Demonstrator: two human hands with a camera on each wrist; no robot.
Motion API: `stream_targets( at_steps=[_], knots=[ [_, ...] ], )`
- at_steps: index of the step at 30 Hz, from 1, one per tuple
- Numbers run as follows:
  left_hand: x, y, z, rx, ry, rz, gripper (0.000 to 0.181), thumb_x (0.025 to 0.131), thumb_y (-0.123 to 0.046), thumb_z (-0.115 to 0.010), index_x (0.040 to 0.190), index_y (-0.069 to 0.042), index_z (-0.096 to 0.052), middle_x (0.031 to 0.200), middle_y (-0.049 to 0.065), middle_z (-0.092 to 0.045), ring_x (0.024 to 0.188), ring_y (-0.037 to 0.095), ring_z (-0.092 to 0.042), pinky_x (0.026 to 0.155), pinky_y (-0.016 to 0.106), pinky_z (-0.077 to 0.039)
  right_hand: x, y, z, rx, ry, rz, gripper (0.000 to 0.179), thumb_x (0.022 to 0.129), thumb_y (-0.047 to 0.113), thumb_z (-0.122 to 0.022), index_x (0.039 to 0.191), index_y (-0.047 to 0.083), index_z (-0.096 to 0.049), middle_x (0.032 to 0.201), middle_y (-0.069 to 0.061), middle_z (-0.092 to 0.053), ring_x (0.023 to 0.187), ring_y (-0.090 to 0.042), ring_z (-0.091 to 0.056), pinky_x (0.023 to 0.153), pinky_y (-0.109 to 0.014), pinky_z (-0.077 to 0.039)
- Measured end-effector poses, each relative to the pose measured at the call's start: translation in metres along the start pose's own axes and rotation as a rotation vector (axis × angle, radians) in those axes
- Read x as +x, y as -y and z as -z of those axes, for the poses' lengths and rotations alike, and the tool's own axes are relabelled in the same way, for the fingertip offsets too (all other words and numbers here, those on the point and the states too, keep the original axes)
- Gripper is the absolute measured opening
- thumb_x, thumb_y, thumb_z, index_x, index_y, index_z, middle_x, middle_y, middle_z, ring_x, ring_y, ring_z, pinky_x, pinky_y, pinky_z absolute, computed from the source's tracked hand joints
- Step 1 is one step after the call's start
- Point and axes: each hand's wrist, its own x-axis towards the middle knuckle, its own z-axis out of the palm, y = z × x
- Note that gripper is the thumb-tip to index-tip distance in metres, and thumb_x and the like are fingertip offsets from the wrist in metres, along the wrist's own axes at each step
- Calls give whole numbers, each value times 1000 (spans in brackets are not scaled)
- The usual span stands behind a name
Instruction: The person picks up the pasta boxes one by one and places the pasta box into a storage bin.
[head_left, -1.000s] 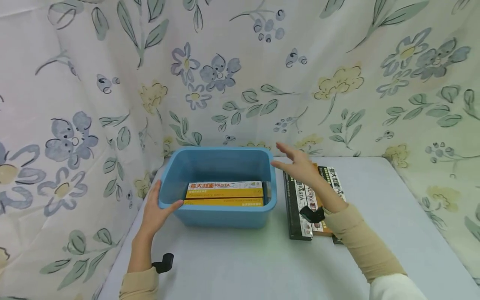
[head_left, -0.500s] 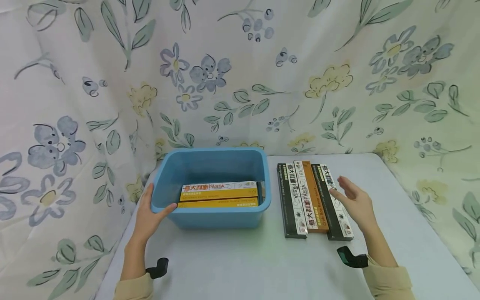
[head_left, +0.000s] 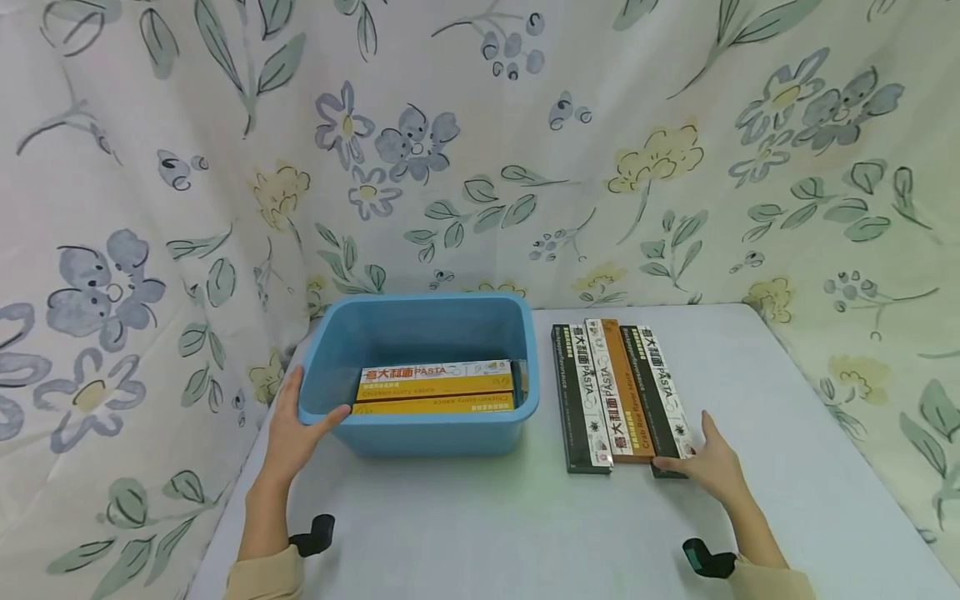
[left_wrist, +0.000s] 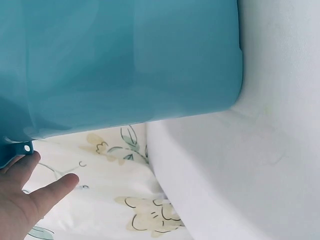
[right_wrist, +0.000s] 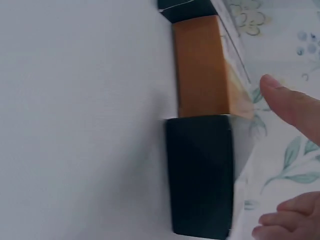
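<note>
My left hand (head_left: 291,435) rests at the near left corner of a blue plastic tub (head_left: 435,438), thumb along the front rim and fingers spread along the left side. In the left wrist view, straight fingers (left_wrist: 52,196) show below the tub's rim. Two yellow pasta boxes (head_left: 431,387) lie inside the tub. To its right are three pasta boxes side by side: a black one (head_left: 576,400), an orange one (head_left: 637,408) and another black one (head_left: 654,387). My right hand (head_left: 712,468) is over the near end of the rightmost black box, thumb and fingers apart, gripping nothing.
A white table (head_left: 480,533) carries the tub and boxes. A floral curtain (head_left: 487,150) hangs behind the table and along its left side. Each wrist wears a small black camera mount.
My right hand has swung right, away from the tub's right rim, then down to the near end of the rightmost black pasta box. My left hand stays at the tub's corner.
</note>
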Motion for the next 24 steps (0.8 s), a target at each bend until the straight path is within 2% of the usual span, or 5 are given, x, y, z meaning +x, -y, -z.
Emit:
stream_targets(
  at_steps=[7, 11, 16, 20, 24],
  knots=[
    [-1, -1, 0, -3, -5, 9, 103, 85, -35, -72, 158, -16, -1, 161, 19, -1, 144, 47, -9, 106, 72, -17, 11, -9, -18, 7, 62, -43, 126, 76, 42, -80, 142, -23, 6, 144, -47, -11, 132, -60, -18, 106, -66, -25],
    [-1, -1, 0, 4, -8, 6, 104, 85, -36, -72, 158, -16, -1, 161, 19, -1, 143, 47, -10, 106, 71, -18, 14, -9, -22, 17, 61, -93, 122, 78, 44, -76, 142, -23, 3, 143, -48, -15, 129, -61, -24, 102, -67, -30],
    [0, -1, -1, 9, -12, -1, 103, 85, -34, -72, 158, -15, -1, 161, 19, -2, 144, 47, -10, 106, 71, -18, 14, -13, -18, 32, 42, -105, 119, 76, 46, -78, 146, -18, -6, 140, -45, -26, 123, -58, -34, 98, -64, -36],
    [-1, -2, -1, 2, -11, -1, 103, 85, -34, -72, 158, -14, -2, 161, 19, -2, 144, 46, -9, 106, 71, -17, 11, -21, -13, 128, 15, -136, 111, 75, 38, -81, 149, -12, -14, 138, -41, -32, 118, -53, -39, 93, -61, -38],
    [-1, -2, -1, 11, -17, -3, 103, 85, -35, -72, 158, -14, -2, 161, 19, -2, 144, 47, -9, 106, 72, -17, 9, -27, -10, 248, -4, -174, 106, 75, 28, -81, 150, -8, -16, 139, -39, -31, 119, -49, -37, 94, -59, -37]
  ],
)
